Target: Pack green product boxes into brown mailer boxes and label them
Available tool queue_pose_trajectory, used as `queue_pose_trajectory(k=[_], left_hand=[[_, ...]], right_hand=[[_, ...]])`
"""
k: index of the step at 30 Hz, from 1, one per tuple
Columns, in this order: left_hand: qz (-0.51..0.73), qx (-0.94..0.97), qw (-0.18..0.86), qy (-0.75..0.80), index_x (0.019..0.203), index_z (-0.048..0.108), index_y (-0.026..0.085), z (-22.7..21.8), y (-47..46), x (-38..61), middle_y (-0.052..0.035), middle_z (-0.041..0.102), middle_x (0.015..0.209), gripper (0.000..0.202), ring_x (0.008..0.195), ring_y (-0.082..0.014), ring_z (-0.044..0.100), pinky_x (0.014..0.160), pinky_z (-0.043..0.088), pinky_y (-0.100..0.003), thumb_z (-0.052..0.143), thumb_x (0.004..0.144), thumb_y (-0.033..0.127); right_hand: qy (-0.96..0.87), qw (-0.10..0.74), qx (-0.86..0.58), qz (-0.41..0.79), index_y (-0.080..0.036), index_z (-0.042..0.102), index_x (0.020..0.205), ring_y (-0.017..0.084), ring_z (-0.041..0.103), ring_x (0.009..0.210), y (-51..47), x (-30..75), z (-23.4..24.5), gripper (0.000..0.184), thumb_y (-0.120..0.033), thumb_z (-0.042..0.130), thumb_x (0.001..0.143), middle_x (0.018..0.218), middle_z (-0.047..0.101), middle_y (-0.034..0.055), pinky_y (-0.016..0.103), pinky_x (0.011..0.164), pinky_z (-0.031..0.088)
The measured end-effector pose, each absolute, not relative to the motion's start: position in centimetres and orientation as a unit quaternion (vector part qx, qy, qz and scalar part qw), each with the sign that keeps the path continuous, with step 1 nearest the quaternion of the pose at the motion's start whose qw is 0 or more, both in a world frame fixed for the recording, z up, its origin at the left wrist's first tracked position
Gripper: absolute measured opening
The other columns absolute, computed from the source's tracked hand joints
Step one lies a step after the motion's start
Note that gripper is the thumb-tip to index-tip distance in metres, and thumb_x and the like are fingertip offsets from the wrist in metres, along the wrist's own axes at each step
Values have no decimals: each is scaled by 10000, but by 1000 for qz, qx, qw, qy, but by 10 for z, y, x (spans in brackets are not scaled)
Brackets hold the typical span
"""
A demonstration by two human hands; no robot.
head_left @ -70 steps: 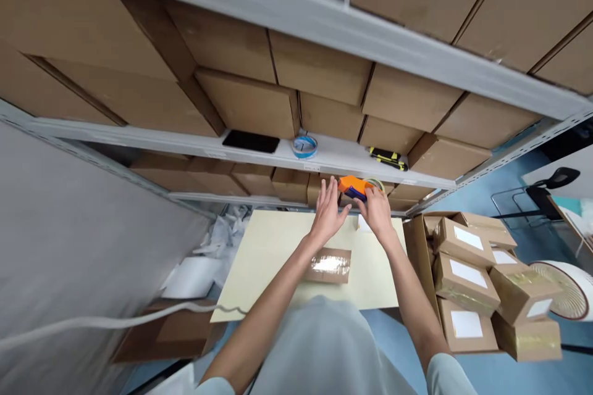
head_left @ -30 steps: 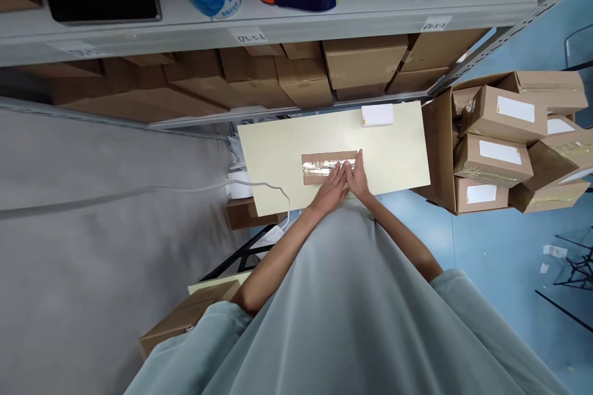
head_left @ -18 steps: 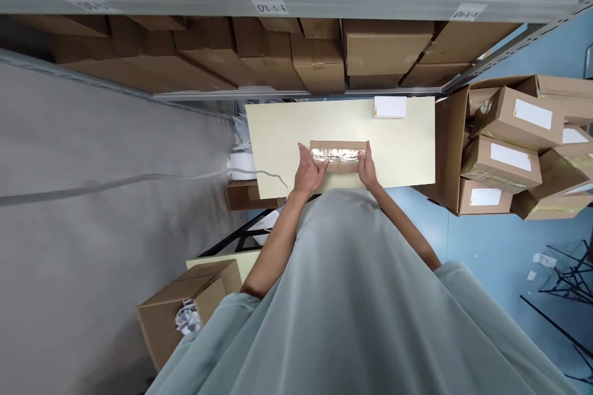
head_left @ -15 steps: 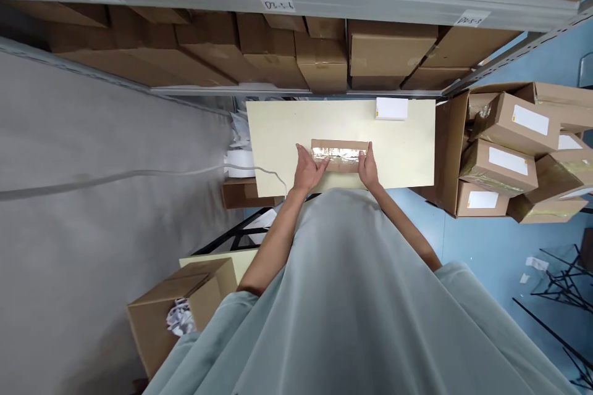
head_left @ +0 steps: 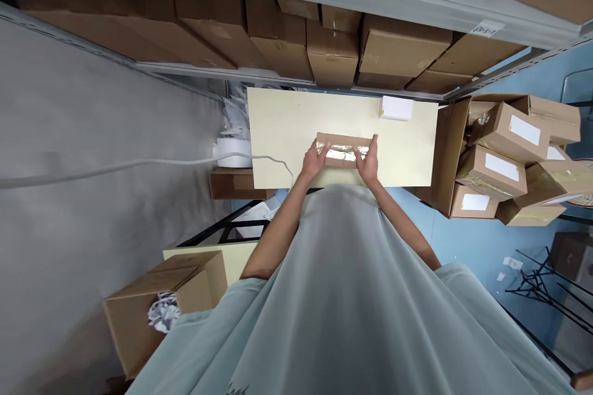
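A small brown cardboard box (head_left: 343, 162) with shiny clear tape along its top is held between my two hands over the cream table (head_left: 282, 123). My left hand (head_left: 315, 159) grips its left end, thumb on the taped face. At the opposite end my right hand (head_left: 368, 163) holds on, its thumb also over the tape and a finger along the end. Whether the box rests on the table or is slightly lifted, I cannot tell. A white label stack or small white box (head_left: 396, 108) lies behind it, toward the table's back right.
Right of the table, a large open carton (head_left: 451, 160) holds several taped, labelled boxes. Shelving with brown boxes (head_left: 333, 55) spans the back. A grey cable (head_left: 185, 162) crosses from the left wall onto the table. A carton with crumpled paper (head_left: 164, 311) stands at lower left.
My left hand has come round the box's left end, its fingers now closed there. Both thumbs lie further over the tape. The camera view has shifted and tilted slightly.
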State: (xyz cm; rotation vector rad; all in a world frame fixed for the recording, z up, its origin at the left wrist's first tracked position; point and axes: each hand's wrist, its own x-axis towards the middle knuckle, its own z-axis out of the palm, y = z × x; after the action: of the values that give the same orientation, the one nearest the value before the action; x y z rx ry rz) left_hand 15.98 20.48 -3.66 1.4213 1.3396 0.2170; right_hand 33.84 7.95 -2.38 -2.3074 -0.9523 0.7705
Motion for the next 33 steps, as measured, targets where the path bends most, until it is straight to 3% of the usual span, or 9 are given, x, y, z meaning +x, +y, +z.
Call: queue_pose_trajectory(k=[4,8,13,16,20,23,26,30,33], left_hand=[[99,590,562,572,1704,500,104,-37,203,158,-237,689,1586,894,1556,-399,596,1308,436,-517,484,1100,763],[124,602,523,590,1810,270,85,-25,194,163,-244,382,1834,994,1720,-387,373,1406,309,-517,403,1109,778],[120,659,499,550,1843,28,123,-18,188,175,-229,71,1924,1395,1799,-386,94,1446,226,-487,788,898,812],[85,649,498,569,1841,74,122,-24,192,178,-267,172,1900,1514,1762,-444,232,1394,356,-505,922,775,783],[97,632,520,566,1829,214,151,-36,202,172,-226,573,1714,1147,1599,-417,545,1319,456,-523,724,992,747],[106,630,526,561,1798,329,145,-36,207,167,-207,679,1610,910,1551,-395,603,1314,461,-519,526,1109,705],[96,628,520,572,1806,302,136,-28,205,167,-213,507,1770,884,1674,-375,459,1382,371,-526,404,1136,704],[91,636,490,589,1835,105,93,-14,195,174,-224,112,1918,1228,1788,-368,171,1441,253,-481,647,993,803],[46,626,482,612,1831,107,94,-11,192,179,-283,261,1870,1437,1728,-438,336,1372,388,-518,847,832,814]], right_hand=[[-323,300,-838,320,-86,-115,1828,250,275,1765,76,348,-29,854,-570,177,1187,1908,190,204,480,1402,338],[-310,293,-855,296,-48,-40,1830,307,214,1781,78,345,-24,932,-672,167,1170,1906,165,232,546,1438,248],[-337,245,-871,261,-16,-45,1819,390,150,1785,82,334,-22,1252,-885,438,1058,1897,118,291,591,1436,235],[-354,261,-854,277,-15,-30,1818,343,194,1780,79,336,-23,1197,-851,414,1085,1891,166,286,523,1432,274],[-356,301,-832,301,-104,-57,1840,261,187,1788,73,346,-25,985,-748,236,1154,1923,130,193,469,1431,282],[-336,313,-825,330,-145,-69,1847,228,179,1791,70,351,-26,898,-700,112,1164,1931,126,144,469,1432,275],[-302,311,-832,347,-87,-41,1840,258,209,1785,71,349,-24,976,-755,81,1139,1920,144,188,488,1434,264],[-279,276,-863,317,-12,-8,1821,367,206,1780,78,340,-21,1275,-942,358,1029,1894,160,278,538,1438,243],[-296,258,-863,317,14,-19,1809,384,206,1776,82,337,-20,1350,-947,468,995,1886,160,302,528,1424,286]])
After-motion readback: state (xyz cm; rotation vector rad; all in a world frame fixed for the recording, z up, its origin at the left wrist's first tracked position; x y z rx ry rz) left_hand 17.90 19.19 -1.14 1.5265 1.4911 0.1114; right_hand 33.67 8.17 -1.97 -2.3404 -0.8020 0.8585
